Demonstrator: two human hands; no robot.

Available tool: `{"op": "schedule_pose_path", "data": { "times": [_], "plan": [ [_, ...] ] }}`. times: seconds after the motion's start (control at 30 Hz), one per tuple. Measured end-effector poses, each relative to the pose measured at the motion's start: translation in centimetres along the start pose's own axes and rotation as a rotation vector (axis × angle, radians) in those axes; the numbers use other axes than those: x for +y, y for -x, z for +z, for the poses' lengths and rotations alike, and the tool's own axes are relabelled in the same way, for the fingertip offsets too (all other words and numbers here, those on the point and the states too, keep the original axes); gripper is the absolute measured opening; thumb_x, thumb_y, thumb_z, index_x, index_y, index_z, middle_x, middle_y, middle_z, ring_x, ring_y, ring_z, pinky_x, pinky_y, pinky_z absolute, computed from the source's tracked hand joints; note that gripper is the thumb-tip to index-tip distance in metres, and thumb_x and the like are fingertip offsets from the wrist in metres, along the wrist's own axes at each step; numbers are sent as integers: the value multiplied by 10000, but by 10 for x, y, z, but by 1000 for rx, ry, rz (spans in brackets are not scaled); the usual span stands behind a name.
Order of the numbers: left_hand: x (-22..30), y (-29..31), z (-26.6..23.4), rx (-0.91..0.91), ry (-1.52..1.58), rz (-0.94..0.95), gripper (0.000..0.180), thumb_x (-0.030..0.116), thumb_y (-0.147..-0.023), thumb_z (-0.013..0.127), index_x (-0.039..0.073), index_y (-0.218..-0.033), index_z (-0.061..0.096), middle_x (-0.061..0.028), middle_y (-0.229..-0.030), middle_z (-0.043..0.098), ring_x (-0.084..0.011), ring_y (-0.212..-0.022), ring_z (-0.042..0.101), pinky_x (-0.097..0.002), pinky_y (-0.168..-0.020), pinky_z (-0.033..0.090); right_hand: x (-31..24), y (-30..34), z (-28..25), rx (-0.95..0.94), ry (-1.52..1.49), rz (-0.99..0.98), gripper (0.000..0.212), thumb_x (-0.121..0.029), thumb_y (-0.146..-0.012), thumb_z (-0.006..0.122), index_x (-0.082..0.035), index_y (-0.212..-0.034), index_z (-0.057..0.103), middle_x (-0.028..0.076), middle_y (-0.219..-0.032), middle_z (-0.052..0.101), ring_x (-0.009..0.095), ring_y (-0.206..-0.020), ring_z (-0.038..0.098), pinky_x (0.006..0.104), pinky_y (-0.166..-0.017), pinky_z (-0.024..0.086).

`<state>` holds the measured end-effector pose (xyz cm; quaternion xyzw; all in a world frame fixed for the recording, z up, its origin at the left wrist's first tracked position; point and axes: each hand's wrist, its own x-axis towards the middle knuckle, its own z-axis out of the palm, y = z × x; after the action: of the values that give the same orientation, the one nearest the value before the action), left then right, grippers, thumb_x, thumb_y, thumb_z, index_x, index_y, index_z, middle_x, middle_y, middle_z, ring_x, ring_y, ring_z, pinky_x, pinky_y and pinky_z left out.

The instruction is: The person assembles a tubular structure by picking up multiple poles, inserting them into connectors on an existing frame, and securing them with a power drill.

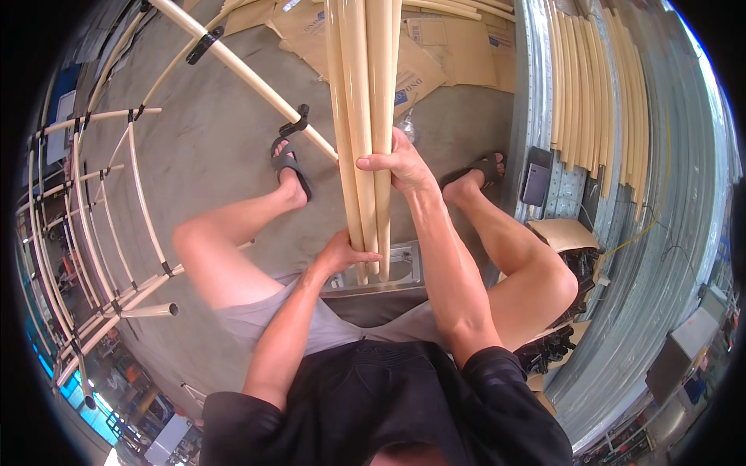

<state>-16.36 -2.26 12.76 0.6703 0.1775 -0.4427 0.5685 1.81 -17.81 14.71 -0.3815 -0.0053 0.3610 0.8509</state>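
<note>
A bundle of several long cream pipes (361,101) runs from between my knees out past the top of the view. My right hand (400,163) is wrapped round the bundle from the right, its thumb lying across the pipes. Lower down, near the pipes' close ends, my left hand (342,255) grips them from the left with the thumb stretched over the front. The fingers of both hands are partly hidden behind the pipes. Below the pipe ends, a grey metal frame (404,264) shows between my legs.
At left stands a rack of cream pipes (136,194) with black joints. A single pipe with black clamps (294,120) slants toward the bundle. Flattened cardboard (454,50) lies ahead. To the right are more pipes (590,93), metal profiles (660,194), a phone (536,177) and boxes of black parts (571,272).
</note>
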Motion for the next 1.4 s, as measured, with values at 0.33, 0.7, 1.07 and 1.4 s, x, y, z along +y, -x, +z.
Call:
{"op": "schedule_pose_path", "data": {
  "times": [0.33, 0.7, 1.07, 1.4],
  "plan": [
    [109, -74, -132, -26, 664, 415, 672, 463, -935, 597, -7, -1388, 439, -167, -1263, 610, -254, -1083, 645, -392, -973, 507, 96, 49, 18, 237, 142, 197, 521, -103, -684, 842, -6, -1142, 613, 60, -1019, 675, 141, -906, 637, 319, -827, 532],
    [-105, -68, -18, -255, 867, -57, 630, 330, -741, 840, 19, -1228, 587, -90, -1087, 671, -200, -998, 649, -367, -905, 521, 192, 139, -29, -304, 791, 1412, 778, -535, -632, 833, -28, -1193, 648, 161, -1111, 673, 286, -943, 673, 393, -791, 556],
    [-187, -22, 5, -237, 426, -327, 657, 287, -715, 851, 28, -1267, 604, -96, -1215, 648, -205, -1194, 566, -349, -1074, 379, 204, 108, -25, 310, 927, 755, 1008, -686, -621, 786, 66, -1256, 570, 234, -1148, 654, 299, -1110, 624, 384, -950, 484],
    [-152, -48, -42, 132, 389, -148, 821, 500, -749, 803, 19, -1335, 487, -129, -1219, 611, -238, -1103, 603, -381, -951, 483, 253, 136, -16, 262, 889, 743, 927, -651, -685, 770, 57, -1249, 566, 217, -1175, 651, 301, -1102, 628, 388, -952, 482]
  ]
}}
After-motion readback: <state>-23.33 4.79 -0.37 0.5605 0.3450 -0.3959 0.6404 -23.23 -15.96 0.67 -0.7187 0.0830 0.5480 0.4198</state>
